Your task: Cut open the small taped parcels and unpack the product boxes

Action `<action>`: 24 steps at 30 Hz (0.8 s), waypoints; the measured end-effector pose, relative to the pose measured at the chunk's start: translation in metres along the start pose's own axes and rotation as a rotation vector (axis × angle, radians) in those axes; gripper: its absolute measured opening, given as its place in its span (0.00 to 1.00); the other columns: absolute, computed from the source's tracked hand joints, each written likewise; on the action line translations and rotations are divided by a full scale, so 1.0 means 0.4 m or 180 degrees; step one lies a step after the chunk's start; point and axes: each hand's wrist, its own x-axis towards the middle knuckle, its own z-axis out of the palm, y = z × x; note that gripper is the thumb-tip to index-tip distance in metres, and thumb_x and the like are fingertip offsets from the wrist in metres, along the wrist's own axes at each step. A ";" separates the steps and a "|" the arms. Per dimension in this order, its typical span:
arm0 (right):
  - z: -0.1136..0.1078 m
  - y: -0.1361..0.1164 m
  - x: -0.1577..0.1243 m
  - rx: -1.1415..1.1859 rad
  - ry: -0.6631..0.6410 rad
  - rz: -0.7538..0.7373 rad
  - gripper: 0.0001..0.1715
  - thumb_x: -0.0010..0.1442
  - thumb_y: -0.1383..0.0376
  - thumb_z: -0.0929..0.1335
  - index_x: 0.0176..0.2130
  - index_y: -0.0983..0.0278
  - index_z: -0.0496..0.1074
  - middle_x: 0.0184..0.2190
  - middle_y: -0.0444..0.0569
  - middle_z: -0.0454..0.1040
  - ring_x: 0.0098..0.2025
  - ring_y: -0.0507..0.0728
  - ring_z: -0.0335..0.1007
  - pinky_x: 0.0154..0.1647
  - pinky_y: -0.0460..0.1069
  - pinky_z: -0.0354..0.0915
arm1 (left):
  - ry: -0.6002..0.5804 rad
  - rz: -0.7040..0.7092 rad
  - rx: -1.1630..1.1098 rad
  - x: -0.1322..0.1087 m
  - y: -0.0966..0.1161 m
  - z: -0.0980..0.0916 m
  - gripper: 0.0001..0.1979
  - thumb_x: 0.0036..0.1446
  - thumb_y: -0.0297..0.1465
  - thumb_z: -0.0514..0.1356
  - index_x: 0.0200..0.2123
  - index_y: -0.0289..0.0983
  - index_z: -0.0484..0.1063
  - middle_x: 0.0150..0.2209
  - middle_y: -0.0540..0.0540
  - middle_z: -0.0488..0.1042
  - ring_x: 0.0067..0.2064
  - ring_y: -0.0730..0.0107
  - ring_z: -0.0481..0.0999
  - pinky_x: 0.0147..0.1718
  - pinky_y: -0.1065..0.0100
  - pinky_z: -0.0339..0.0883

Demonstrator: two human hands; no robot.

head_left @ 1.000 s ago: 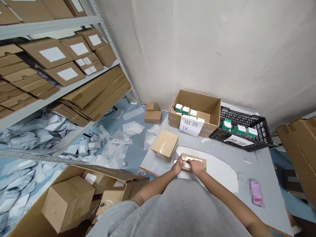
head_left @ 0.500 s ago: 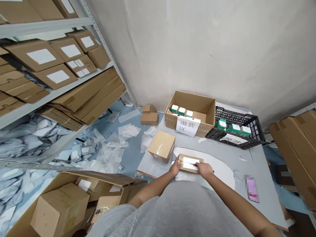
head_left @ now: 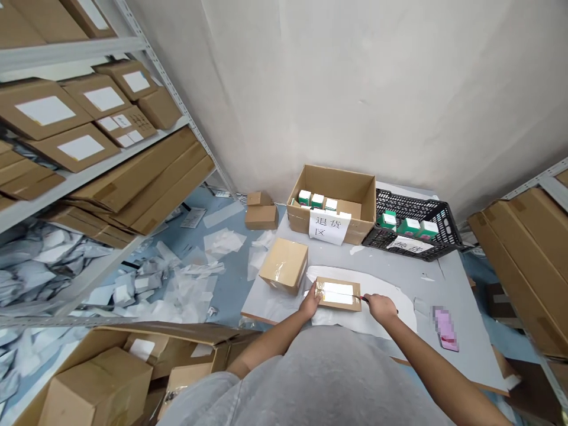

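Observation:
A small flat cardboard box (head_left: 339, 296) with a white label lies on a white sheet (head_left: 394, 299) on the table. My left hand (head_left: 310, 300) grips its left end, thumb and fingers closed around the edge. Just off the box's right end, my right hand (head_left: 382, 307) is closed around a slim dark and red cutter (head_left: 364, 299). The cutter's tip is at the right edge of the box, and a line runs across the label. A larger taped carton (head_left: 284, 264) stands behind my left hand.
Behind are an open carton (head_left: 339, 171) with a paper sign and a black crate (head_left: 450, 228), both with green-and-white boxes. A pink phone (head_left: 446, 328) lies right on the table (head_left: 473, 349). Shelving (head_left: 133, 142) and an open carton (head_left: 208, 332) stand left.
My right hand has drawn the cutter rightward across the label to the box's right end. The left hand keeps its hold on the box. The camera view has shifted slightly.

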 end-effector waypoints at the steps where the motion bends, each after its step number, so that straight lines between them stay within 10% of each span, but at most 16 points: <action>1: 0.002 0.011 -0.004 0.0015 0.0018 -0.0001 0.25 0.72 0.70 0.59 0.57 0.57 0.78 0.48 0.57 0.83 0.49 0.63 0.81 0.47 0.53 0.65 | -0.0006 -0.0061 0.0066 0.000 0.001 0.000 0.43 0.67 0.42 0.60 0.79 0.44 0.47 0.74 0.39 0.64 0.73 0.52 0.63 0.72 0.52 0.55; 9: 0.019 0.058 -0.041 0.0241 0.0104 0.0137 0.25 0.72 0.70 0.58 0.56 0.57 0.78 0.47 0.57 0.83 0.48 0.64 0.80 0.45 0.53 0.64 | 0.0137 0.0670 0.1576 0.020 0.089 0.002 0.46 0.60 0.28 0.58 0.79 0.43 0.45 0.81 0.40 0.42 0.81 0.48 0.39 0.76 0.42 0.30; 18: 0.106 0.016 -0.049 0.2559 -0.0099 0.0753 0.23 0.76 0.60 0.56 0.59 0.58 0.73 0.32 0.45 0.80 0.26 0.53 0.77 0.30 0.45 0.64 | -0.0920 0.1278 0.1986 0.104 0.188 0.103 0.38 0.63 0.45 0.65 0.74 0.49 0.61 0.75 0.40 0.62 0.76 0.42 0.54 0.76 0.43 0.31; 24: 0.097 -0.016 -0.043 0.1225 0.0315 0.0384 0.20 0.77 0.57 0.60 0.57 0.53 0.76 0.46 0.50 0.84 0.47 0.60 0.81 0.42 0.48 0.64 | -0.0818 0.1371 0.2522 0.107 0.194 0.108 0.32 0.69 0.47 0.59 0.74 0.51 0.62 0.67 0.40 0.70 0.69 0.43 0.62 0.73 0.45 0.41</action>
